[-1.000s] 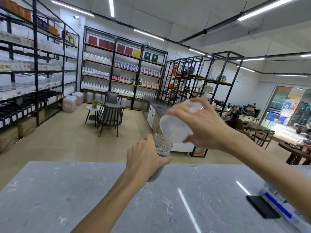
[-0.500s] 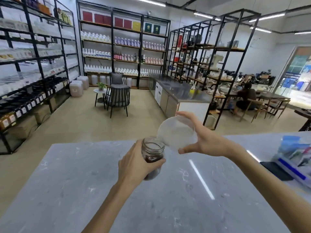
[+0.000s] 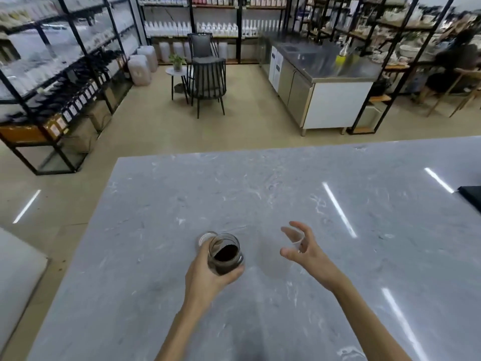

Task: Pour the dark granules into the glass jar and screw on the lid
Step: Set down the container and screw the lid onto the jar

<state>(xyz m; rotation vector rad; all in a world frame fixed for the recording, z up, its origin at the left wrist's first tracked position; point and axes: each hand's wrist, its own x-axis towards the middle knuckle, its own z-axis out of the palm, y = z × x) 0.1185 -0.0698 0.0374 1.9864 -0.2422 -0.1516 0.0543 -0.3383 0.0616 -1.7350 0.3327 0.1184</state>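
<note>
- Grey marble-look counter [image 3: 286, 194] in foreground, ceiling-light strips reflected on it.
- Beige tile floor [image 3: 145, 131] beyond.
- Black metal shelving [image 3: 65, 82] at left, stocked with dark labelled bottles and cartons.
- Back wall shelves [image 3: 213, 24] carry rows of white bottles; big jugs [image 3: 140, 69] on the floor below.
- Black chair [image 3: 208, 82] beside small round table with plant [image 3: 177, 62].
- Stainless steel cabinet unit [image 3: 322, 92] right of centre.
- Everything slightly motion-blurred.

one glass jar [image 3: 225, 254]; one lid [image 3: 205, 237]; one cup [image 3: 296, 241]; two hands
</note>
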